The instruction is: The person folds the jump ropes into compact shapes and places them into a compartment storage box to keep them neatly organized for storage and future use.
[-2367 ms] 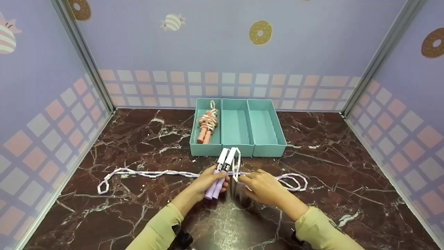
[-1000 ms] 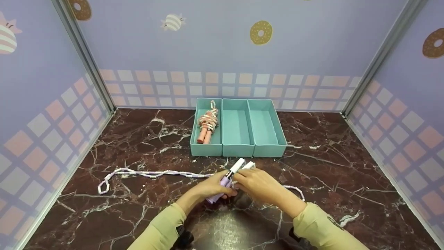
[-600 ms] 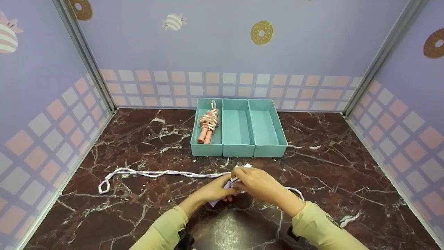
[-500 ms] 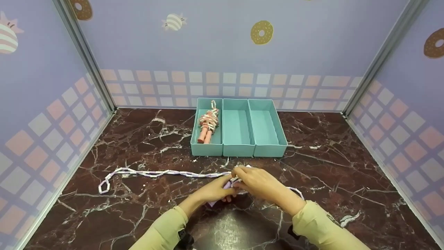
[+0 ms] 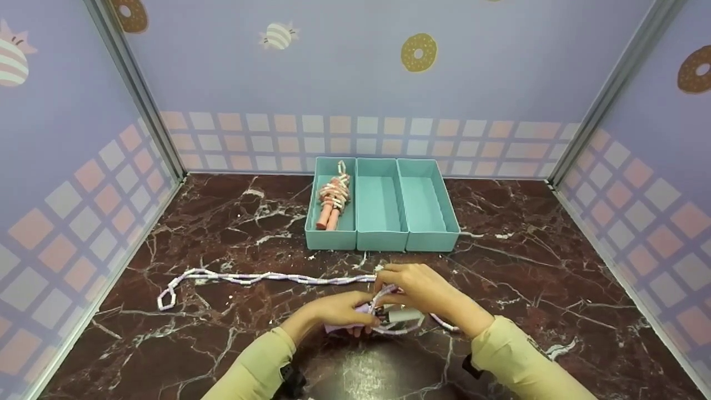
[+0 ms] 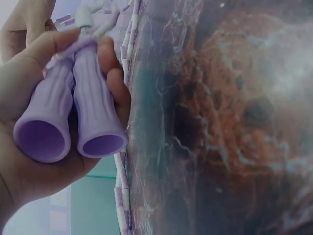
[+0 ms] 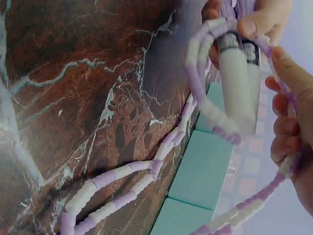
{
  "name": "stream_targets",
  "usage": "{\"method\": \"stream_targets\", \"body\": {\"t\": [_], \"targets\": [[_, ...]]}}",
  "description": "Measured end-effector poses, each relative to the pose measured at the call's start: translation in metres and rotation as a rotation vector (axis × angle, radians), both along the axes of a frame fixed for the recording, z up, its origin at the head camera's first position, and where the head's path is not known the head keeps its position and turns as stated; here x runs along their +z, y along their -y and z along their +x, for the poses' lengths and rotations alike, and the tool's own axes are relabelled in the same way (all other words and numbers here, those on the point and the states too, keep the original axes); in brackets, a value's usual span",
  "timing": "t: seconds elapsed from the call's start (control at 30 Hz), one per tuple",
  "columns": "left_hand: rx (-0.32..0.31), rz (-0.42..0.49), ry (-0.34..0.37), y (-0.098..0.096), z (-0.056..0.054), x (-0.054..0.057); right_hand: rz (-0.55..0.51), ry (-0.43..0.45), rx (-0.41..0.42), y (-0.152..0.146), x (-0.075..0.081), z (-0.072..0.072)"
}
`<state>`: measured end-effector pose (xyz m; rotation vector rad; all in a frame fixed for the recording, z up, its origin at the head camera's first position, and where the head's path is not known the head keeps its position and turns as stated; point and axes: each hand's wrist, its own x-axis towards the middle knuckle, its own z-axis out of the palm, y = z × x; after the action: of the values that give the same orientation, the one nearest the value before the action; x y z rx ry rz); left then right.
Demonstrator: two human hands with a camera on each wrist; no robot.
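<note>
Both handles (image 6: 93, 98) of a purple-and-white beaded jump rope (image 5: 300, 279) were held side by side in the left hand (image 5: 344, 311), its thumb and fingers clamped around the purple grips. A length of the beaded cord was gripped by the curled fingers of the right hand (image 5: 419, 286), just beside the white handle ends, and a loop of cord was passed around the handles near the left thumb. On the marbled tabletop (image 5: 222, 344), the rope's left stretch was laid out roughly parallel to the front edge of a turquoise three-compartment organizer (image 5: 383, 241) and was ended by a small loop short of the table's left edge.

Between the hands and the organizer's front wall, a strip of tabletop was left as room; wider margins were left toward the left panel (image 5: 66, 166) and the right panel (image 5: 639, 166). The organizer was set near the back edge. In its left compartment a bundled coral-and-white beaded jump rope (image 5: 334, 194) was contained, its coral handles pointed toward the near rim.
</note>
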<state>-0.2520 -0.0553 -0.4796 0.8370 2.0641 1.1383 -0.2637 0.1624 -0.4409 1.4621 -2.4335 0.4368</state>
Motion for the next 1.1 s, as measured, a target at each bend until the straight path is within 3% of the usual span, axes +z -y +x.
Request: {"method": "stream_targets", "body": {"t": [0.2, 0.37, 0.53, 0.8, 0.93, 1.1], "targets": [[-0.062, 0.0, 0.048, 0.001, 0.003, -0.002, -0.098, 0.203, 0.048, -0.006, -0.005, -0.008], [-0.056, 0.039, 0.078, 0.001, 0.005, -0.003, -0.186, 0.331, 0.075, -0.012, -0.012, -0.015], [-0.022, 0.088, 0.122, -0.001, 0.004, -0.006, -0.25, 0.353, 0.063, -0.016, -0.015, -0.017], [0.032, 0.106, 0.157, 0.0, 0.003, -0.009, -0.223, 0.366, 0.061, -0.013, -0.013, -0.015], [0.008, 0.108, 0.143, 0.001, 0.003, -0.008, -0.207, 0.395, 0.059, -0.012, -0.013, -0.015], [-0.057, 0.114, 0.11, 0.003, 0.003, -0.006, -0.249, 0.499, 0.073, -0.016, -0.018, -0.016]]}}
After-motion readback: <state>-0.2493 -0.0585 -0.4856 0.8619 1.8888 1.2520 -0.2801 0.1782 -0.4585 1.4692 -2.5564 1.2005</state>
